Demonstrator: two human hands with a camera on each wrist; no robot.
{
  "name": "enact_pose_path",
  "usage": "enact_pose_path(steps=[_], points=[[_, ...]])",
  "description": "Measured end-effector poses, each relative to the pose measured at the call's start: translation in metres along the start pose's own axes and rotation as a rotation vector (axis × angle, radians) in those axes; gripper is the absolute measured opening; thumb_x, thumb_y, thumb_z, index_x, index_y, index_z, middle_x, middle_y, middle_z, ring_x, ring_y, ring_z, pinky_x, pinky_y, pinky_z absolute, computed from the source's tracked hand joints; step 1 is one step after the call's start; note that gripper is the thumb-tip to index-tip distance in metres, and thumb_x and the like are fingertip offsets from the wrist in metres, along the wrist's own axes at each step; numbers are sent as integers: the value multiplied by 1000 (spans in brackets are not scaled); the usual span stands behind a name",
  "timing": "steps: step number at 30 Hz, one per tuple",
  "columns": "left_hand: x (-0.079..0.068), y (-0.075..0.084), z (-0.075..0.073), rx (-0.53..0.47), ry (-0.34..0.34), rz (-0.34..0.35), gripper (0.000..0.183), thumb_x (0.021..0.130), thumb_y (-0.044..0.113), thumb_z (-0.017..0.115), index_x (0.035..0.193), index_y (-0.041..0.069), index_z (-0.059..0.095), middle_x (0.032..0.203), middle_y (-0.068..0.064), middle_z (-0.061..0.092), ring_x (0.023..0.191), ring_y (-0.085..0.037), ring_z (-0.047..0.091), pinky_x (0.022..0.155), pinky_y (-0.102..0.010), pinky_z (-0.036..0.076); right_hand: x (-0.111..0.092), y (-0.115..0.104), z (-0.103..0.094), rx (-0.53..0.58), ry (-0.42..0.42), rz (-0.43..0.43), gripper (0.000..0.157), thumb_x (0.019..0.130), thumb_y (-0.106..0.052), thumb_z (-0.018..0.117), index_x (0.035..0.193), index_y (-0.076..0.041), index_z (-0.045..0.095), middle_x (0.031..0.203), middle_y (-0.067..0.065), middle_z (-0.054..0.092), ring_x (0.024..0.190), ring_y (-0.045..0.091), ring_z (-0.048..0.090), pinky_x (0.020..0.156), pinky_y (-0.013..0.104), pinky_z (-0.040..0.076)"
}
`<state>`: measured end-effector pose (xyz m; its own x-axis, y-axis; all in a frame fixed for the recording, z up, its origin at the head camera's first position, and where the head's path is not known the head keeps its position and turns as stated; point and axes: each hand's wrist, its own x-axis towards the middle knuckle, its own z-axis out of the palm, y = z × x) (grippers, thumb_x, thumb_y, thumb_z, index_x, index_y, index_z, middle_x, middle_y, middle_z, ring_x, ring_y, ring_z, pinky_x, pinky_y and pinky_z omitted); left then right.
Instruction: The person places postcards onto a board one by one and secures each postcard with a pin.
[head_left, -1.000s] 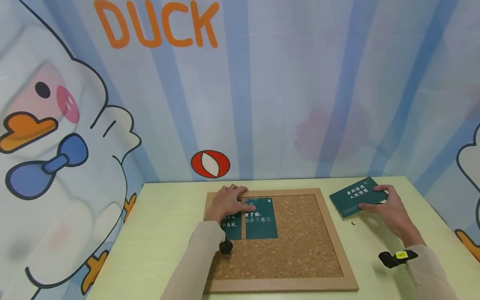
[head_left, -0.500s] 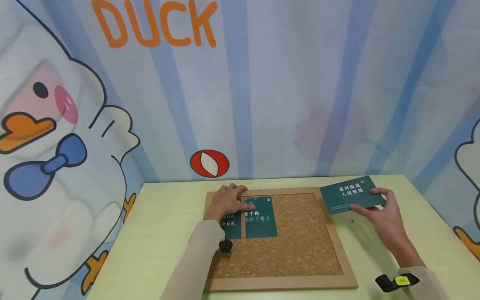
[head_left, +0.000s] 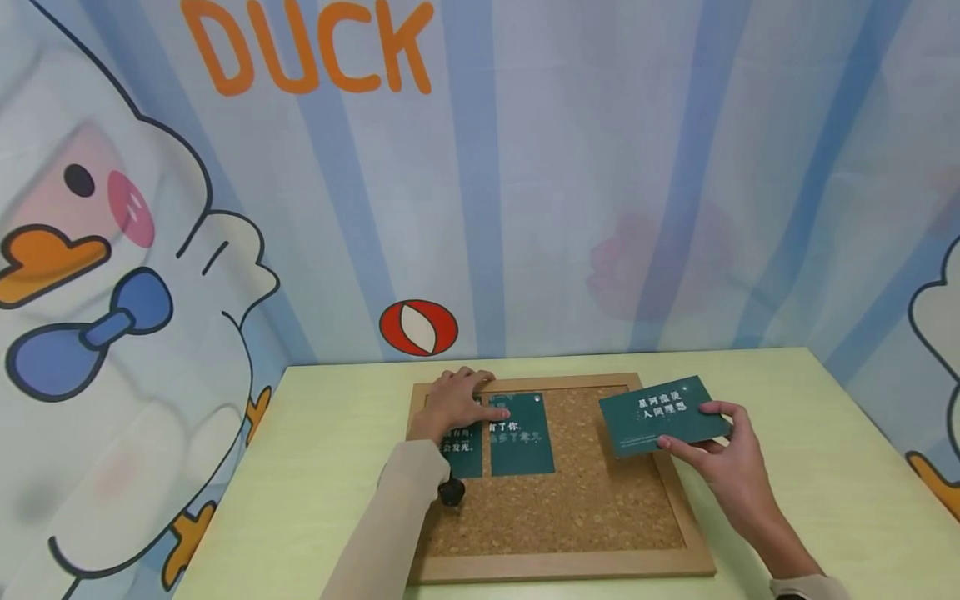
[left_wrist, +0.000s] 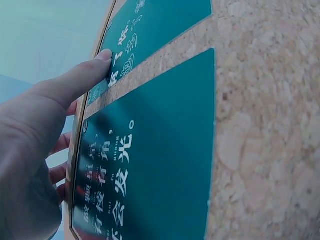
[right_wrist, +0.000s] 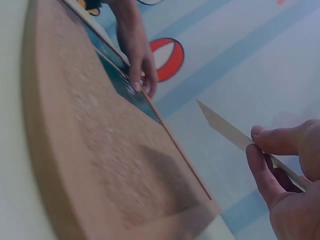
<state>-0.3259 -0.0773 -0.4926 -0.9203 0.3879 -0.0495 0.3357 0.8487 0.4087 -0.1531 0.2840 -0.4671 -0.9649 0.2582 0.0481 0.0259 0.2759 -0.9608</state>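
In the head view, my left hand holds the top edge of a wood-framed cork board. Its thumb lies on a green card with white lettering, and the left wrist view shows the fingers reaching past the frame. A second green card sits beside it, partly covered by the hand in the head view. Between thumb and fingers, my right hand pinches another green card, held above the board's right side. The right wrist view shows this card edge-on, apart from the cork.
The board lies on a pale yellow table. Behind the table hangs a striped blue curtain with a duck print. A small pin shows at the top of the uncovered card.
My right hand has carried its card leftward from the table's right side to above the cork. The left hand has stayed in place. A small shiny piece on the table is now out of sight.
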Motion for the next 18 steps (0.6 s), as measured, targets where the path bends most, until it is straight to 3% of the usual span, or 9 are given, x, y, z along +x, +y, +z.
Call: enact_pose_path(steps=[7,11,18], points=[[-1,1,-1,2,1,1,79,86,61,78,151,24,55,148,-11,53,130,-35,46,110,-58,37,-23,5,24,-40,-68,78,89,87,-22,88,149,-3,27,148,28,39,116,36,66,78,19,54],[1,-1,2,1,-1,5,79,86,60,79,151,23,55,148,-12,53,130,-36,45,109,-58,36,-33,6,34,-37,-94,93,88,85,-19,89,147,-3,29,148,28,40,114,34,68,80,17,53],[6,-7,6,2,-18,2,79,87,60,77,153,24,53,149,-12,51,131,-36,44,110,-58,35,-45,7,44,-154,-74,62,85,78,-22,94,140,-3,38,134,28,58,92,18,71,73,19,50]])
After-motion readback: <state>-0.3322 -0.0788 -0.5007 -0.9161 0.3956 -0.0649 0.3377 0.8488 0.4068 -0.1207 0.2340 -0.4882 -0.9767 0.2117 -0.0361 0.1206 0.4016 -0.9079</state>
